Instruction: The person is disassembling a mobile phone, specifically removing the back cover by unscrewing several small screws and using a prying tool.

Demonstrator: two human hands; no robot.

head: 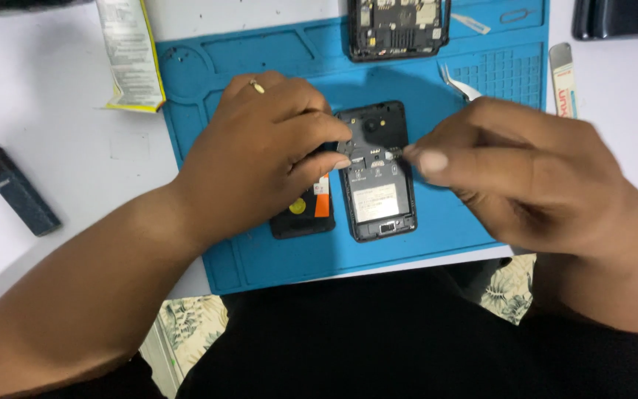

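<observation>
While both hands work over it, the opened black phone with its back cover off (375,174) lies flat near the middle of the blue silicone repair mat (260,251), its long side running away from the person. The left hand (260,159) rests over the phone's left edge, fingertips touching the upper left corner of the body; its grip is a light press on the frame, nothing lifted. Beneath the left palm sits a black battery with an orange and yellow label (306,214), just beside the phone and touching the mat. The right hand (526,177) hovers at the phone's upper right, fingers pinched together at the camera-end edge; it is blurred, so I cannot tell whether the grip encloses anything.

Further up the mat lies a second stripped phone chassis with exposed board (399,28). Metal tweezers (458,83) lie to its lower right. On the white bench (53,148): a yellow-edged paper packet (131,55) and a dark slim rectangular bar (16,191), well apart from the mat.
</observation>
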